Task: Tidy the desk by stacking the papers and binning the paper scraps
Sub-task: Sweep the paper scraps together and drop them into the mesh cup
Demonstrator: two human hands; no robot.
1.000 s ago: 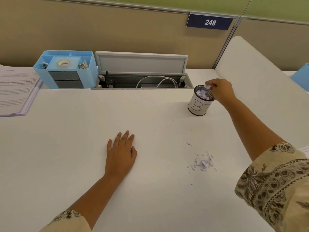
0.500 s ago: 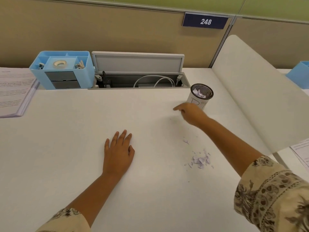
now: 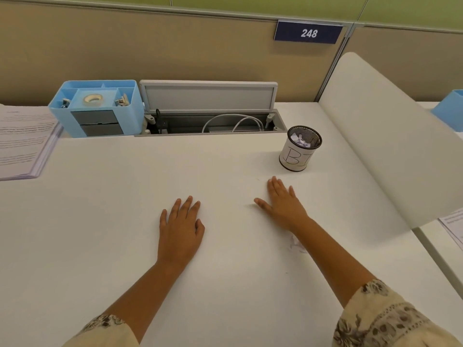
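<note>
My left hand (image 3: 180, 226) lies flat on the white desk (image 3: 100, 221), fingers straight, holding nothing. To its right, my right hand (image 3: 283, 204) also rests flat on the desk with its fingers spread, a short way in front of the mesh bin cup (image 3: 299, 151). The cup is marked with hand-drawn letters and has crumpled paper scraps (image 3: 302, 142) inside. A few small scraps (image 3: 297, 245) lie on the desk, mostly hidden under my right forearm. A stack of printed papers (image 3: 22, 141) sits at the far left edge.
A blue desk organiser (image 3: 97, 108) with tape stands at the back left. Beside it an open cable tray (image 3: 213, 121) holds a white cable. A white divider panel (image 3: 390, 136) slants along the right; another printed sheet (image 3: 454, 224) lies beyond it.
My right hand came back from the bin cup and now lies flat on the desk, its forearm covering the scrap pile. My left hand has stayed flat.
</note>
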